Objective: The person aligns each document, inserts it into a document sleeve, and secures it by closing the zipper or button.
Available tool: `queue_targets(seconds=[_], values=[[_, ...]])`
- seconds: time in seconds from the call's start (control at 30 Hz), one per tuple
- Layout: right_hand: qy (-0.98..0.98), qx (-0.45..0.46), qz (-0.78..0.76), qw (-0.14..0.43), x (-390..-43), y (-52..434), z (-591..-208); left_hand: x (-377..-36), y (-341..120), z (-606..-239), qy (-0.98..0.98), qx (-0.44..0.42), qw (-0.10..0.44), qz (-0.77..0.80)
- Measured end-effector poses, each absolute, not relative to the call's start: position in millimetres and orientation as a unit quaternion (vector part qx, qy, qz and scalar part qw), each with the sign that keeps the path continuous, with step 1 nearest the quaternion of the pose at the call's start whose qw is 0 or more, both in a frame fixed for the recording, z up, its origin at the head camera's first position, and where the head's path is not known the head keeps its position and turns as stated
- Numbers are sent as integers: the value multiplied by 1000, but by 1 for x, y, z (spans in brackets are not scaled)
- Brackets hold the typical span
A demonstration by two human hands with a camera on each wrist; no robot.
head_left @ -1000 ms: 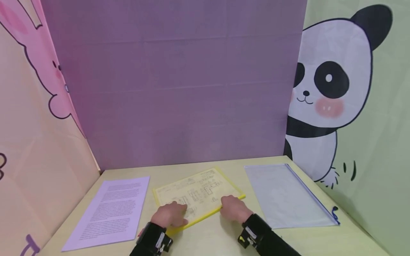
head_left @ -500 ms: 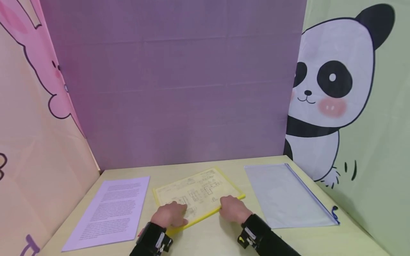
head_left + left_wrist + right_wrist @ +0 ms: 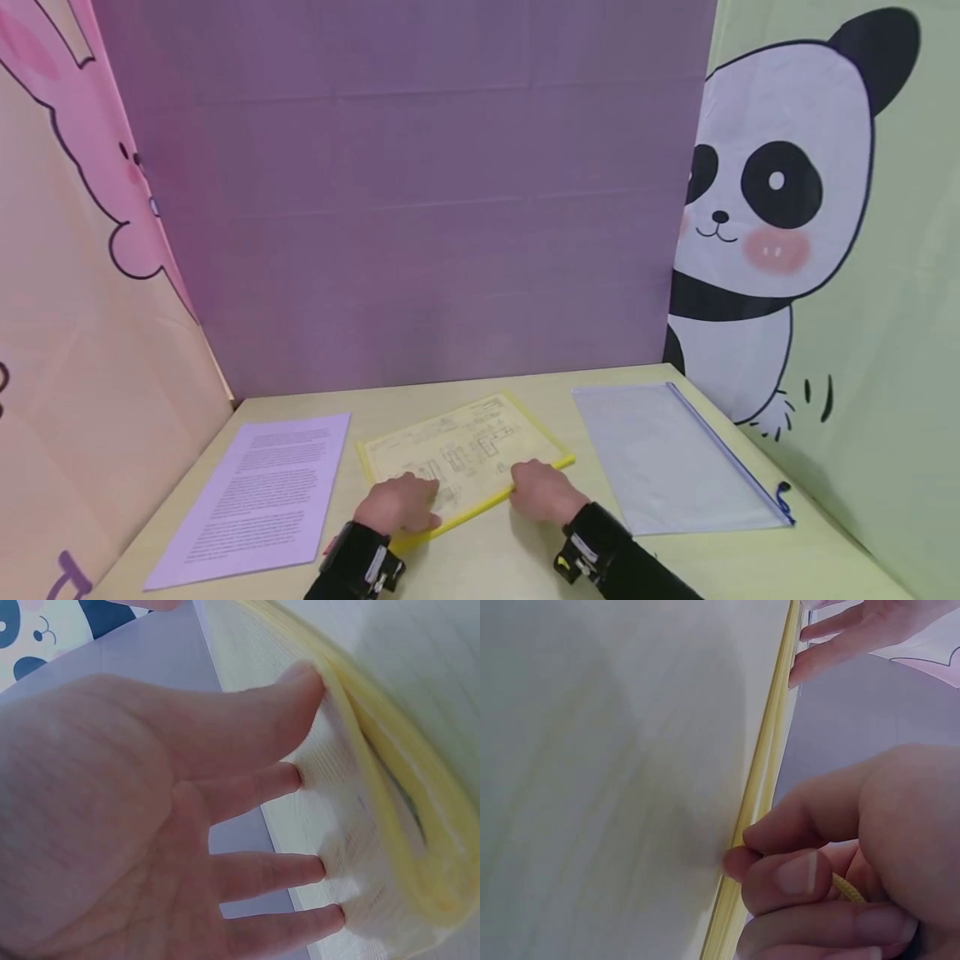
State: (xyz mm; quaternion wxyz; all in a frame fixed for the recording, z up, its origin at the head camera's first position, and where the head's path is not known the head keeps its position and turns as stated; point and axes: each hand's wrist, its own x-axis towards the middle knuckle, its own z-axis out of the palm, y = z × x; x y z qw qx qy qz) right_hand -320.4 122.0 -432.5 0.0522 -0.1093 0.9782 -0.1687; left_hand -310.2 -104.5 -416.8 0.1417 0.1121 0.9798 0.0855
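A translucent zip pouch [image 3: 480,437] with yellow edges lies slanted on the table, with a sheet of printed diagrams showing through it. My left hand [image 3: 401,504] presses its near left part with fingers spread and fairly straight. In the left wrist view the thumb touches the yellow zipper edge [image 3: 349,712], and the zipper gapes beside it. Along the near edge, my right hand [image 3: 546,493] pinches at the zipper with curled fingers. A yellow cord [image 3: 847,889] runs into those fingers in the right wrist view; the slider itself is hidden.
To the left lies a printed purple-looking sheet [image 3: 258,492]. A second translucent pouch [image 3: 675,458], with a blue zipper and blue pull cord [image 3: 783,500], lies on the right. Behind the table [image 3: 465,575] stands a purple panel [image 3: 435,208].
My right hand has shifted slightly left along the pouch's yellow near edge. The left hand and the pouch stay in place.
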Motion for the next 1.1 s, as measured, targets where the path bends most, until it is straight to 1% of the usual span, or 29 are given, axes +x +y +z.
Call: queue_targets(seconds=[0.27, 0.4, 0.63, 0.8, 0.97, 1.03, 1.1], values=[[976, -90, -188, 60, -322, 123, -431, -306, -101, -411, 983, 132, 118, 56], [976, -82, -196, 57, -325, 127, -431, -299, -96, -405, 984, 145, 96, 41], [980, -80, -176, 40, -332, 139, -434, -286, -83, -396, 985, 144, 77, 47], [982, -81, -165, 37, -336, 144, -432, -284, -80, -393, 986, 140, 77, 49], [986, -83, -136, 44, -337, 142, -424, -290, -84, -394, 985, 159, 71, 15], [989, -83, -120, 36, -339, 141, -422, -294, -89, -397, 982, 171, 74, 20], [990, -86, -106, 24, -342, 140, -422, -297, -94, -399, 978, 180, 88, 48]])
